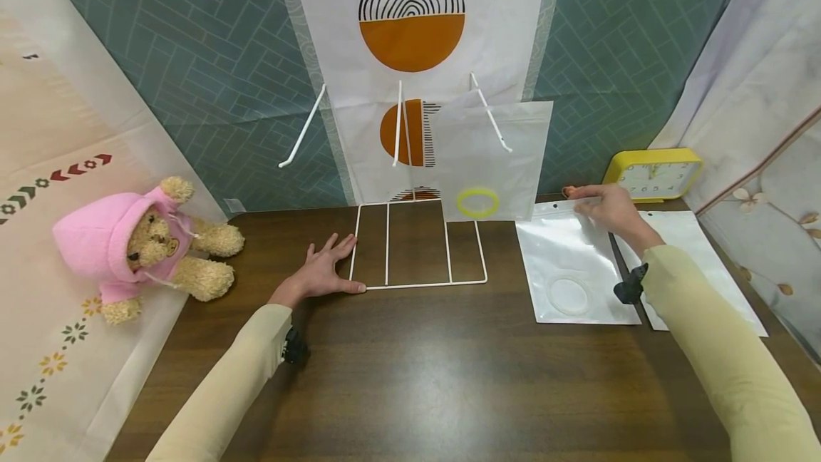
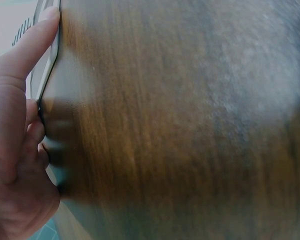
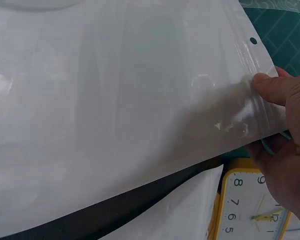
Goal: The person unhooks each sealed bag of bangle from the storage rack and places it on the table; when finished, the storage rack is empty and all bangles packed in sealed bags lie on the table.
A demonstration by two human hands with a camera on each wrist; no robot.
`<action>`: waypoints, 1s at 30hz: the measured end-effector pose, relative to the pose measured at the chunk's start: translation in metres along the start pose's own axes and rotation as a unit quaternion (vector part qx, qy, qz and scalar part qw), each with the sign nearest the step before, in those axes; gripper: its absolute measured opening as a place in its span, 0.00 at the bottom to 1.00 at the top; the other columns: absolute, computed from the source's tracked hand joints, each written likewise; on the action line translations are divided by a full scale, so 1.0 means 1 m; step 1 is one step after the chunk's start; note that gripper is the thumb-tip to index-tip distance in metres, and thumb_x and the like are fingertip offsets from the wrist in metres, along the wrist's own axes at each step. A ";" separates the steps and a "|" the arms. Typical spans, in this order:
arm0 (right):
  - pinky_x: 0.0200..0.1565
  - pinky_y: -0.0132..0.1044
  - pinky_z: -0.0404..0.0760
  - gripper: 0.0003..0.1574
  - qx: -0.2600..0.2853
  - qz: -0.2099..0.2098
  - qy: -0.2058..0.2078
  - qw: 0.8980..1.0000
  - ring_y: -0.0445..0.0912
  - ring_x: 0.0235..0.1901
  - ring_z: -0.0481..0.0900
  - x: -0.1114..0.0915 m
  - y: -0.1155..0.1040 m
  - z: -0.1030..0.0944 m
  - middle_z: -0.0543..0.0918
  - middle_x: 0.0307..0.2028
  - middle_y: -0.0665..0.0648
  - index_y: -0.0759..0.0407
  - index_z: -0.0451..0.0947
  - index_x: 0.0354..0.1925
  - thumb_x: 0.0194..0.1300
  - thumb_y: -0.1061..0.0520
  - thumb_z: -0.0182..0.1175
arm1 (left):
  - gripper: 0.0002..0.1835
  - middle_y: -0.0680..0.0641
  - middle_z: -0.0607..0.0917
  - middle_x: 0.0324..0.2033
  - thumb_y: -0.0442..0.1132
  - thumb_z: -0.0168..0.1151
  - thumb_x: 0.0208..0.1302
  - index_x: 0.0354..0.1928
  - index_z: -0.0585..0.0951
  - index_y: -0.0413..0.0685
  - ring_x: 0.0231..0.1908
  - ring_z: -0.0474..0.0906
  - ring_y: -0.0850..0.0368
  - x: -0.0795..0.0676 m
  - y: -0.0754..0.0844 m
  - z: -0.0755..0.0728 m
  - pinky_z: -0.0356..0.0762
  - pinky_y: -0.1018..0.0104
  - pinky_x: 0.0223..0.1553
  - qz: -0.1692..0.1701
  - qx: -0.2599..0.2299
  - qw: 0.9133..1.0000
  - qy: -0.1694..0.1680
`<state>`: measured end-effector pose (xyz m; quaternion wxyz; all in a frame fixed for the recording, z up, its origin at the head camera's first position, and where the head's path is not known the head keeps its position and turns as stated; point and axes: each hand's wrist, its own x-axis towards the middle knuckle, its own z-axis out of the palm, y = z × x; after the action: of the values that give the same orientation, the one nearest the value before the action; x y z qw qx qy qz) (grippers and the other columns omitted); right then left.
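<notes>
A white wire rack [image 1: 422, 284] with three prongs stands on the table. My left hand [image 1: 323, 269] rests spread at the left end of its base; the thumb [image 2: 32, 42] touches the front wire. My right hand [image 1: 609, 209] pinches the top edge of a white zip bag [image 1: 545, 255] near its right corner, thumb on the face of the bag. A pale ring [image 1: 569, 296] shows inside it. From the rack's right prong [image 1: 490, 113] hangs another translucent bag [image 1: 500, 148] with a yellow ring [image 1: 477, 202] at its bottom.
Another white bag [image 1: 705, 262] lies on the table at the right, partly hidden by my right arm. Behind it stands a yellow clock [image 1: 656, 173]. At the far left sits a teddy bear [image 1: 150, 241] in a pink hoodie. A patterned cloth [image 1: 224, 55] hangs behind the table.
</notes>
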<state>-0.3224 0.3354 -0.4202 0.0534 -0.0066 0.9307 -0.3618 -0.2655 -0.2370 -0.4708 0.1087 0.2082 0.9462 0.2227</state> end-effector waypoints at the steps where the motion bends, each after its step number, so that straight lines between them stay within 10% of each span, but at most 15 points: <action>1: 0.57 0.64 0.69 0.21 -0.009 -0.001 0.005 1.000 0.67 0.60 0.65 0.000 0.001 0.001 0.68 0.65 0.75 0.68 0.77 0.60 0.72 0.62 0.59 | 0.61 0.40 0.54 0.77 0.61 0.76 0.51 0.78 0.54 0.42 0.75 0.38 0.35 0.000 0.000 0.000 0.28 0.26 0.64 0.000 0.000 1.000 0.000; 17: 0.49 0.62 0.68 0.18 -0.115 -0.095 0.059 0.987 0.67 0.47 0.66 0.007 0.007 0.011 0.69 0.48 0.74 0.74 0.78 0.55 0.68 0.67 0.59 | 0.61 0.39 0.54 0.76 0.62 0.76 0.50 0.78 0.54 0.40 0.75 0.39 0.34 0.000 -0.001 0.001 0.29 0.25 0.63 0.004 0.001 1.000 0.004; 30: 0.52 0.64 0.64 0.13 -0.055 -0.149 0.148 0.976 0.69 0.54 0.64 0.003 -0.003 0.005 0.71 0.52 0.75 0.76 0.81 0.44 0.66 0.76 0.52 | 0.61 0.39 0.54 0.77 0.62 0.76 0.51 0.78 0.54 0.41 0.75 0.38 0.34 0.000 -0.001 0.001 0.29 0.25 0.63 0.001 0.005 1.000 0.002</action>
<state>-0.3249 0.3300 -0.4222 -0.1399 -0.0946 0.9353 -0.3109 -0.2653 -0.2371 -0.4719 0.1056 0.2095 0.9473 0.2182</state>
